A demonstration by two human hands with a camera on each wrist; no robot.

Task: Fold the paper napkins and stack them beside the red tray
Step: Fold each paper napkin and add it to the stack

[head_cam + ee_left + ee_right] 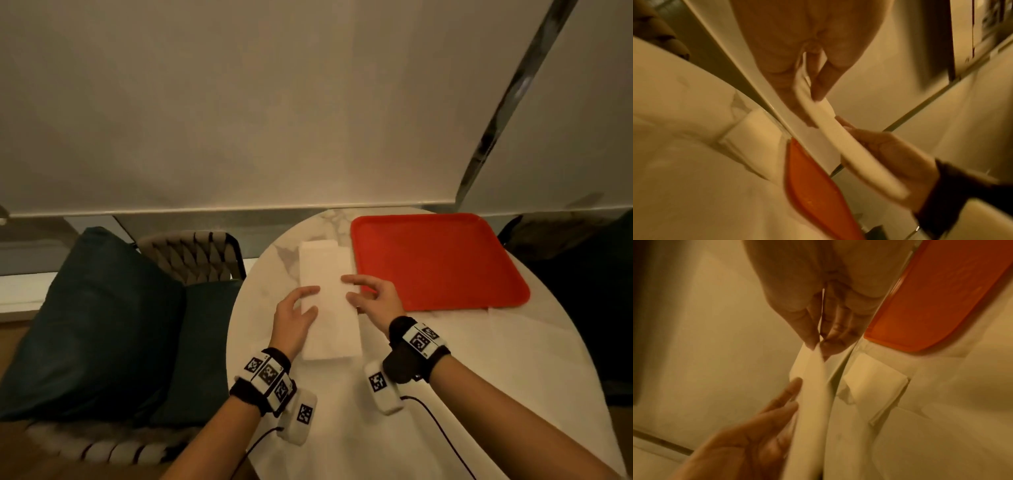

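Note:
A long white folded napkin (332, 329) hangs just above the marble table (428, 394), held between both hands. My left hand (308, 301) pinches its left edge between thumb and fingers (818, 91). My right hand (356, 291) pinches the opposite edge with its fingertips (812, 340). Behind the held napkin, a stack of folded napkins (317, 257) lies on the table just left of the red tray (438, 260). The left wrist view has the stack (754, 128) and the tray (813, 186) below the napkin (849, 154). The right wrist view also shows the stack (873, 382).
A chair with dark teal cushions (102, 325) stands left of the table, close to its edge. Another dark seat (582, 274) is at the right. A pale wall (274, 102) rises just behind the table. Flat white paper (479, 325) lies by the tray's near edge.

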